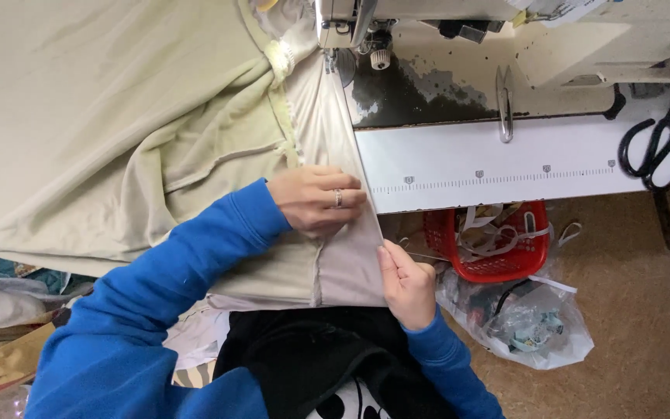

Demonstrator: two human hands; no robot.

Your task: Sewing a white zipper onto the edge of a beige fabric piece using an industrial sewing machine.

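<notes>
My left hand (316, 200), with a ring on one finger, presses flat on a pale grey-white cloth panel (347, 264) near its seam with a large pale green fabric (102, 116). My right hand (406, 281) pinches the right edge of that pale panel, just below the table edge. The cloth runs up to the sewing machine's presser foot (335, 58) at the top. Both sleeves are bright blue.
A white sewing table (505, 163) with a printed ruler strip holds thread snips (504, 105) and black scissors (655, 147). Under it stand a red basket (498, 240) of strips and a clear plastic bag (529, 318) on brown floor. Fabric piles lie at the left.
</notes>
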